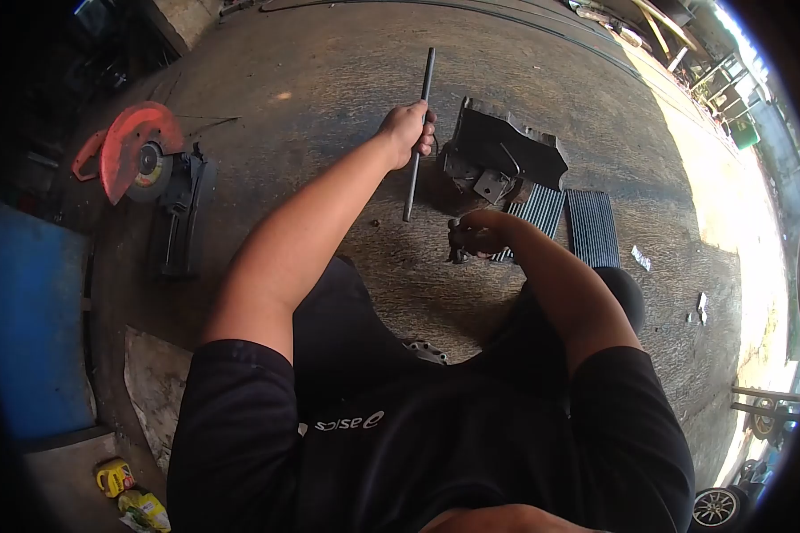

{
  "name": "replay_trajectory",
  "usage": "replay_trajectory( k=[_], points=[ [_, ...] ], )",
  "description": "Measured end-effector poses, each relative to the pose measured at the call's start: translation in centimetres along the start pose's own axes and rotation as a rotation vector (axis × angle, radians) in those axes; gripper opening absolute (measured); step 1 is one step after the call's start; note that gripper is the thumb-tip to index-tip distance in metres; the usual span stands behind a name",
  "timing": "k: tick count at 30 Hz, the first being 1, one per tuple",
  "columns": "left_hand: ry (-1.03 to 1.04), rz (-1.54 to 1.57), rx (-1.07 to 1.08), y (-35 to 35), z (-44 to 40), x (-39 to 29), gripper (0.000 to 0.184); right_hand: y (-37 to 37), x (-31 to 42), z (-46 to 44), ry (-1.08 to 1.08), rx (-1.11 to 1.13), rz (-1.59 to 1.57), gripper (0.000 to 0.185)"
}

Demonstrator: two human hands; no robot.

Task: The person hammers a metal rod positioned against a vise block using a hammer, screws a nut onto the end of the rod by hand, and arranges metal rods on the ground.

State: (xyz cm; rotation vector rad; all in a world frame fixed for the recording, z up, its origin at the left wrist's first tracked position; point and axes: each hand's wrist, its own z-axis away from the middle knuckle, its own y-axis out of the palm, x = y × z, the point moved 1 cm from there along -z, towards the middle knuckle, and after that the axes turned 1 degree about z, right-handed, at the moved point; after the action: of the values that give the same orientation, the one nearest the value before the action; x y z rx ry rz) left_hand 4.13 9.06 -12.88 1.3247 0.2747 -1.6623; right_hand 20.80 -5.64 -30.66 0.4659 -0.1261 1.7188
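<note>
My left hand [406, 135] is wrapped round the middle of a long, thin metal bar [428, 75], which stands out above and below the fist. My right hand [484, 233] is closed on a small dark metal piece [456, 242] with rounded lumps; its kind is not clear, and the fingers partly hide it. Just beyond the right hand sits a bulky metal assembly [507, 147] with a dark jagged plate and a bent rod on it. Two ribbed dark panels [591, 229] lie side by side on the floor near my right knee.
A red-guarded cut-off saw [142, 160] stands on the left. Beside it is a blue panel [31, 320]. A round metal part [427, 353] lies between my legs. Yellow containers [114, 478] are at bottom left, a wheel [716, 508] at bottom right. Paper scraps [641, 258] lie on the right.
</note>
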Motion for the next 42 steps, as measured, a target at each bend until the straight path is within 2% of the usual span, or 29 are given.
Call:
replay_trajectory(
  k=[2,3,5,6,8,9,11,12,14,15,17,18,20,21,24,26,28,30,31,33,35,37,42],
  points=[
    [-0.022,-0.004,-0.034,0.0,-0.4,0.2,0.030,0.9,0.1,0.7,-0.100,-0.059,-0.076,0.029],
    [-0.021,-0.002,-0.036,0.0,-0.6,0.3,0.030,-0.9,-0.4,-1.7,-0.100,-0.059,-0.073,0.029],
    [-0.024,-0.060,-0.107,-0.2,-1.0,0.5,0.028,-5.5,-2.1,-8.8,-0.583,0.225,0.582,0.027],
    [-0.024,-0.060,-0.108,-0.2,-1.1,0.5,0.028,-5.3,-1.6,-7.7,-0.582,0.227,0.581,0.027],
    [-0.002,-0.128,-0.121,-0.3,-1.2,0.7,0.026,-4.8,-0.6,-4.9,-0.239,0.222,-0.376,0.027],
    [-0.003,-0.129,-0.121,-0.3,-1.2,0.7,0.026,-4.9,-0.5,-4.8,-0.239,0.223,-0.377,0.027],
    [0.008,-0.176,-0.075,0.0,-0.6,0.7,0.023,-4.3,0.2,-3.4,-1.060,-0.036,0.685,0.028],
    [0.009,-0.178,-0.074,0.2,-0.4,0.6,0.023,-4.6,0.8,-2.6,-1.061,-0.037,0.684,0.028],
    [-0.008,-0.214,-0.079,0.6,0.1,0.5,0.020,-0.8,4.3,5.0,-0.141,-0.404,0.194,0.028],
    [-0.011,-0.217,-0.077,0.7,0.2,0.5,0.020,-1.1,5.2,4.8,-0.140,-0.404,0.190,0.028],
    [0.014,-0.256,-0.067,0.8,0.3,0.6,0.022,-2.1,8.0,5.1,-0.212,-0.570,0.864,0.030],
    [0.013,-0.257,-0.060,0.9,0.3,0.7,0.022,-2.0,8.1,5.7,-0.209,-0.574,0.858,0.030],
    [0.049,-0.272,-0.072,1.1,0.0,0.6,0.025,0.1,10.0,11.1,-0.701,-0.596,0.469,0.033],
    [0.061,-0.273,-0.063,1.6,0.2,0.3,0.025,1.0,10.6,13.3,-0.707,-0.609,0.471,0.033],
    [0.131,-0.321,-0.048,3.4,1.7,-1.2,0.030,2.7,11.2,18.0,-0.671,-0.432,0.538,0.034],
    [0.204,-0.360,-0.020,5.0,3.5,-2.9,0.034,3.4,10.4,19.5,-0.817,-0.250,0.539,0.037],
    [0.260,-0.411,-0.008,6.2,5.4,-4.6,0.036,4.7,10.1,21.1,-0.840,-0.250,0.596,0.036],
    [0.400,-0.510,0.048,7.0,6.7,-5.5,0.034,6.3,9.3,21.8,-0.851,-0.239,0.639,0.036],
    [0.406,-0.514,0.050,7.0,6.8,-5.7,0.034,6.9,8.8,21.7,-0.866,-0.303,0.616,0.035],
    [0.518,-0.565,0.231,7.2,7.0,-6.0,0.030,7.9,7.8,22.0,-0.882,-0.370,0.598,0.034],
    [0.496,-0.616,0.267,7.4,8.0,-7.0,0.029,8.8,7.1,22.7,-0.947,-0.380,0.544,0.030],
    [0.545,-0.450,0.342,7.3,8.6,-7.9,0.033,8.8,6.7,22.4,-1.003,-0.323,0.584,0.027],
    [0.631,-0.382,0.420,6.3,8.4,-9.6,0.042,8.9,6.7,21.7,-1.108,-0.222,0.683,0.018]
  ],
)
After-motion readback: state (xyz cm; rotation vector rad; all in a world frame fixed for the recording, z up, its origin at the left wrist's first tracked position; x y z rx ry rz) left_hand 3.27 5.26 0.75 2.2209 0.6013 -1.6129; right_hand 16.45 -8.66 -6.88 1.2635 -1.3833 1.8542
